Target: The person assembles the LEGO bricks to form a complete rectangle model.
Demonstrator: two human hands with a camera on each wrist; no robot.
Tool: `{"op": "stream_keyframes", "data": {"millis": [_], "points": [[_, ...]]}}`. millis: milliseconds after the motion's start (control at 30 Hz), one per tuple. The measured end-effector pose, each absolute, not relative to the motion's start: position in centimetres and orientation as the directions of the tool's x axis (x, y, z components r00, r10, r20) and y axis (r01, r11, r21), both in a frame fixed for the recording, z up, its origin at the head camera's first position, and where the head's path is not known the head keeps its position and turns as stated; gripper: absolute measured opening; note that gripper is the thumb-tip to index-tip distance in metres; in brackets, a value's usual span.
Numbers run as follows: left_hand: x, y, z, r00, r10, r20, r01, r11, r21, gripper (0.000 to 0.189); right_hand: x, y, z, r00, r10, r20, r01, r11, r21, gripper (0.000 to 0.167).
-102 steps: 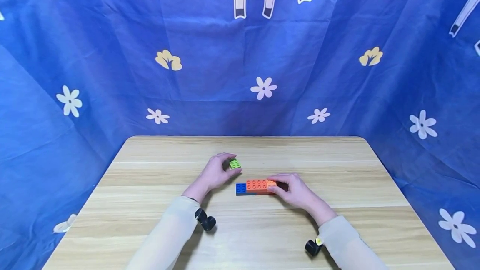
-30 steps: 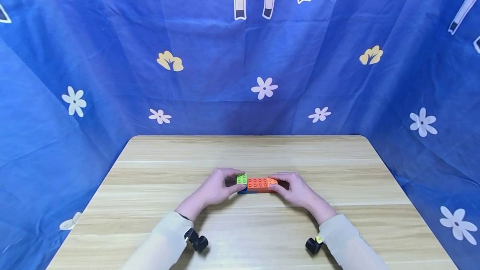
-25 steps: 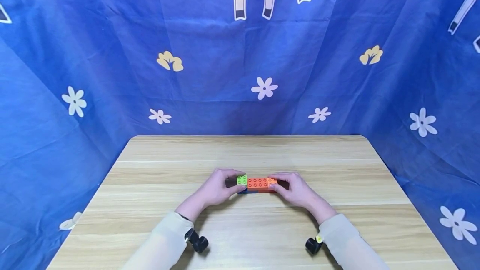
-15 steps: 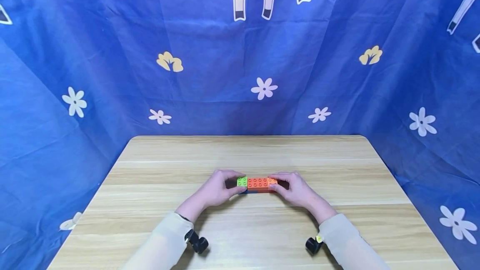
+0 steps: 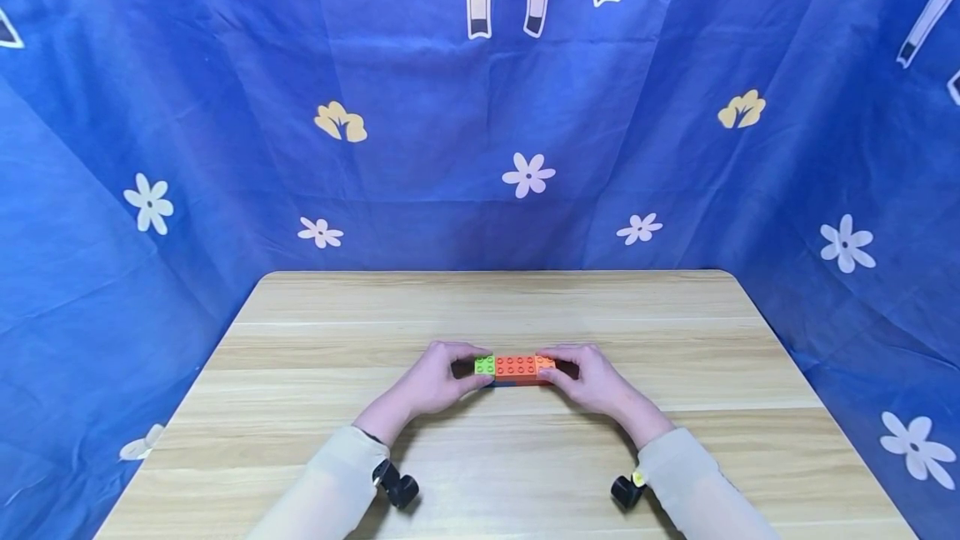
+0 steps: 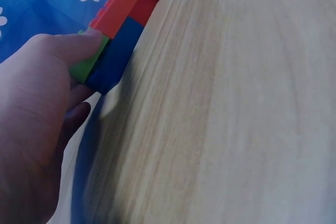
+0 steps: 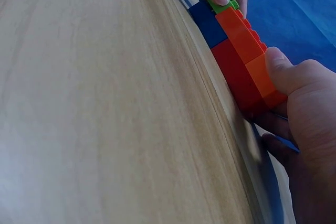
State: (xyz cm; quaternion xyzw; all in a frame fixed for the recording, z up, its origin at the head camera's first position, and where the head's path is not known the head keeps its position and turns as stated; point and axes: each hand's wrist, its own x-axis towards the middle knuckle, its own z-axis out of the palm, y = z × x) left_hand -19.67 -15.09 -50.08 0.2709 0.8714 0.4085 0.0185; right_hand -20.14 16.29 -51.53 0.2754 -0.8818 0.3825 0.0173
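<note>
Near the middle of the table lies a two-layer row of toy building bricks. Its upper layer has a small green brick [image 5: 484,365] at the left end, a longer red-orange brick [image 5: 515,367] in the middle and a small orange brick [image 5: 545,363] at the right end. Below them, a blue brick [image 6: 120,56] and a red brick [image 7: 237,77] form the lower layer. My left hand [image 5: 435,377] pinches the green brick between thumb and fingers, at the left end of the blue one. At the other end, my right hand [image 5: 592,382] pinches the orange brick.
The bricks rest on a light wood-grain table [image 5: 495,473]. Behind and beside it hangs a blue cloth [image 5: 420,148] printed with flowers and animals. Each wrist carries a small black camera [image 5: 401,490].
My left hand has brought the green brick from behind the row onto the blue brick's end. The green brick has since sunk level with its neighbours. The right hand has kept its hold.
</note>
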Motion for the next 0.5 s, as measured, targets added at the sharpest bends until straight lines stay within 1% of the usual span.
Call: {"op": "stream_keyframes", "data": {"millis": [333,500], "points": [[-19.75,-14.80,-50.17,-0.844,0.497,0.203,0.471,0.506,0.722,0.040,-20.05,16.54,-51.95,-0.852,-0.457,0.255,-0.499,0.562,-0.660,0.043],[-19.87,-14.94,-50.64,-0.862,0.472,0.183,0.435,0.505,0.745,0.039,-20.00,16.35,-51.90,-0.849,-0.462,0.256,-0.502,0.557,-0.661,0.043]]}}
